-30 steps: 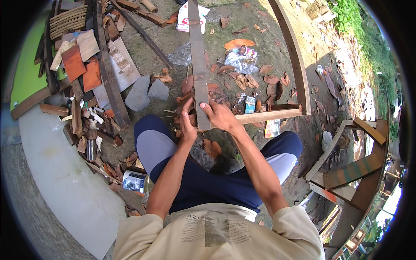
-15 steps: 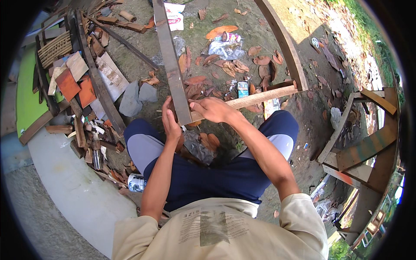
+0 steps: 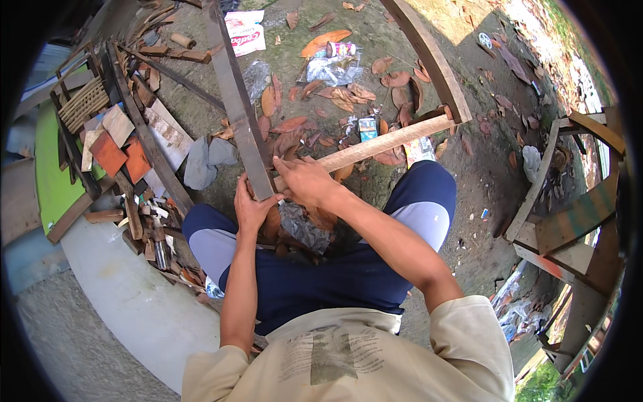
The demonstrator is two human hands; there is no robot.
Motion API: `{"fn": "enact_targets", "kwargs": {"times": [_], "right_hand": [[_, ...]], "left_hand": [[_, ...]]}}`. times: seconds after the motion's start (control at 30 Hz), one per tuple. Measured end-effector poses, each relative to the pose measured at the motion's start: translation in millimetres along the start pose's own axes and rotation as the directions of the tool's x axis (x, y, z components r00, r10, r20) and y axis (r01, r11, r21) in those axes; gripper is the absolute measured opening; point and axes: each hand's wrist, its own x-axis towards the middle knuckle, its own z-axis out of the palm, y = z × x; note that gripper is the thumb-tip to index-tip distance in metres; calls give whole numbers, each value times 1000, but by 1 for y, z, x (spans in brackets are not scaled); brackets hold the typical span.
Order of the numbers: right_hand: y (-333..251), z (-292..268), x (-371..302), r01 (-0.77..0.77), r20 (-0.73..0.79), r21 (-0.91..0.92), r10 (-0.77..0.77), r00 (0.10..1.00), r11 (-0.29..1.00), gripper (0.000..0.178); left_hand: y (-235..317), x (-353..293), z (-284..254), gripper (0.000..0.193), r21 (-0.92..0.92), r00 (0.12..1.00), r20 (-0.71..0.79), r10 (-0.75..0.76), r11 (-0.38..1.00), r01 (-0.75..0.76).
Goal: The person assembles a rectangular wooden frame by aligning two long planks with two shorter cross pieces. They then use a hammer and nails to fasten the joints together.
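A wooden frame stretches away in front of my knees. Its long dark left board (image 3: 236, 107) and its long right board (image 3: 437, 63) are joined near me by a lighter wooden crosspiece (image 3: 385, 143). My left hand (image 3: 252, 206) wraps round the near end of the left board, thumb across the end. My right hand (image 3: 309, 179) is closed over the left end of the crosspiece, where it meets the left board. The fingers of both hands nearly touch at this corner, and they partly hide the joint.
On the left lie a pile of wood scraps (image 3: 110, 151), grey stones (image 3: 199, 167) and a pale sheet (image 3: 127, 281). Dry leaves (image 3: 289, 125) and plastic litter (image 3: 335, 67) cover the ground under the frame. A wooden structure (image 3: 569, 228) stands at the right.
The frame's near left corner has shifted left and slightly toward me. My left hand has moved from flat beside the board to gripping its end; my right hand has moved left along with the corner.
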Motion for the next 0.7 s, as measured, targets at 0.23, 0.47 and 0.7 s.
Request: {"fn": "enact_targets", "kwargs": {"times": [0.23, 0.47, 0.7], "right_hand": [[-2, -15, 9, 86, 185, -34, -78, 980, 996, 80], [0, -13, 8, 121, 158, -64, -109, 981, 991, 77], [-4, -13, 9, 112, 190, -82, -95, 977, 990, 76]], "left_hand": [[3, 2, -11, 92, -77, 987, 152, -53, 995, 65], [-8, 3, -8, 86, -56, 988, 144, 48, 998, -41], [-10, 2, -8, 85, -78, 986, 156, 51, 996, -39]]}}
